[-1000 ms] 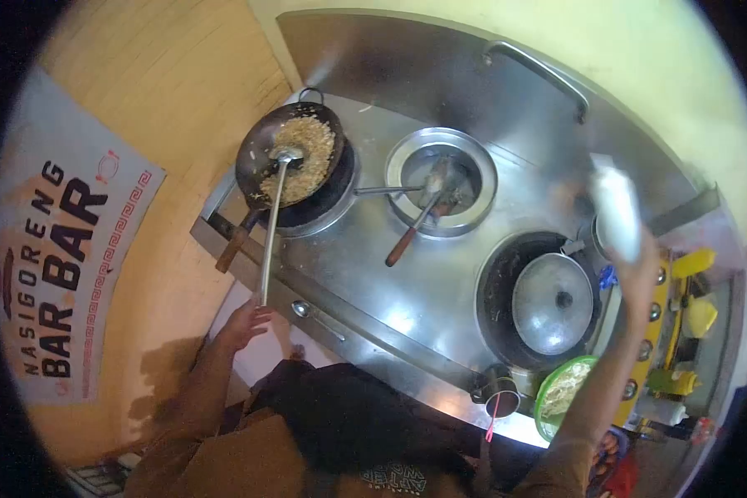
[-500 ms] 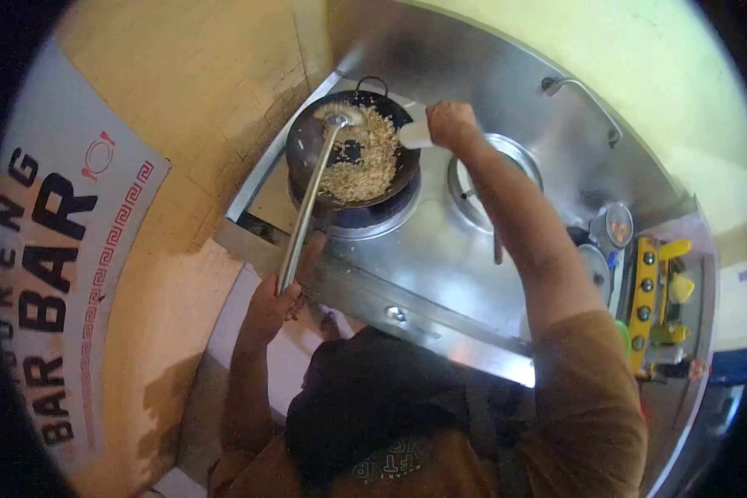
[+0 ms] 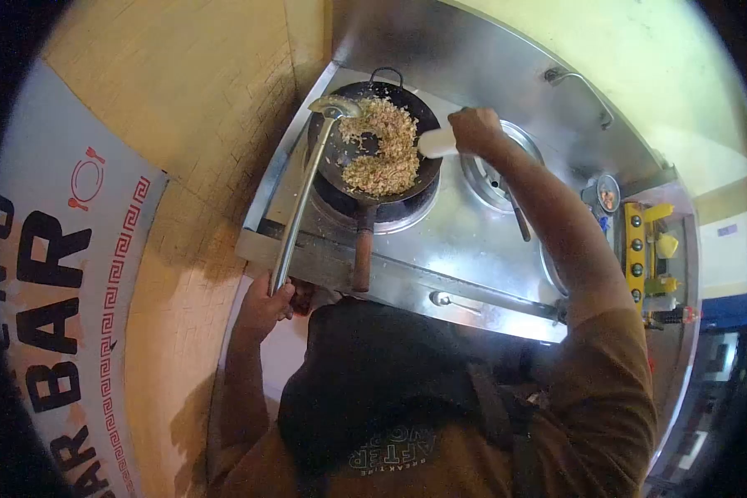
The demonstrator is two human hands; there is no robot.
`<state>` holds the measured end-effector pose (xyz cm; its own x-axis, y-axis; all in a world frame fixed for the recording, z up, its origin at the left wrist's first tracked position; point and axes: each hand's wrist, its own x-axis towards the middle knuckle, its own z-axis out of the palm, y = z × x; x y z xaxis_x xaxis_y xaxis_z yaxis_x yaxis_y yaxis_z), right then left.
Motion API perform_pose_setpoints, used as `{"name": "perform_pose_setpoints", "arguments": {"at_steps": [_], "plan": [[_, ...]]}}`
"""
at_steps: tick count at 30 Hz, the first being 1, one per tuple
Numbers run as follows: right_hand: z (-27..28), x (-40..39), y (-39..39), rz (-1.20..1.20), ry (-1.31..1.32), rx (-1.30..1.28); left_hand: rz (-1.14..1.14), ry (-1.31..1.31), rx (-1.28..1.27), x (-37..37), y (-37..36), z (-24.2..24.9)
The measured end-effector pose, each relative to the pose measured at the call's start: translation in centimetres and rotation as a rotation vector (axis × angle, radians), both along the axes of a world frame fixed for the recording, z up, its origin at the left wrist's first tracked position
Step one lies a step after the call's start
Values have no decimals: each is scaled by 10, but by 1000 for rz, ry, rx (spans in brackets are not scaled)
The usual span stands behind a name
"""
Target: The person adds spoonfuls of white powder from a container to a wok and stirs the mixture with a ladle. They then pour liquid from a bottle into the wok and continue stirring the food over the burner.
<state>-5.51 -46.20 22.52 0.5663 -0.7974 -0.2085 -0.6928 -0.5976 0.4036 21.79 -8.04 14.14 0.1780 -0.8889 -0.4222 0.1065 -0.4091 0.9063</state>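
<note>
My left hand (image 3: pixel 266 307) is closed round the end of a long metal wok spatula (image 3: pixel 305 207). Its curved head hangs over the upper left rim of a black wok (image 3: pixel 328 158). Crumbly fried rice, by its look, (image 3: pixel 386 170) lies along the wok's right and lower sides. My right hand (image 3: pixel 476 131) grips a white, blunt-ended object (image 3: pixel 437 143), possibly a bottle, held on its side by the wok's right rim. Whether anything comes out of it I cannot make out. Toward me points the wok's wooden handle (image 3: pixel 363 257), untouched by either hand.
The wok sits on a burner in a steel counter (image 3: pixel 440 241). Right of it is a second burner ring (image 3: pixel 506 199) with a dark-handled utensil (image 3: pixel 519 217). Farther right stand a small bowl (image 3: pixel 607 195) and a yellow rack (image 3: pixel 635 249). A wall borders the left side.
The spatula's head has moved from over the food to the wok's left rim. The white object stays at the right rim. My view has shifted, and the wok's wooden handle now shows fully.
</note>
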Motion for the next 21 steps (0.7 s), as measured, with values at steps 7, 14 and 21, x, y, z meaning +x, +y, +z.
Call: {"name": "perform_pose_setpoints", "arguments": {"at_steps": [7, 14, 21], "plan": [[11, -8, 10, -40, -71, -102, -34, 56, 23, 1, -5, -4], [28, -14, -5, -131, -162, -200, -54, 59, 20, -5, -7, -5], [19, -37, 17, -164, -141, -127, -12, 142, -1, -14, -1, -37]]}}
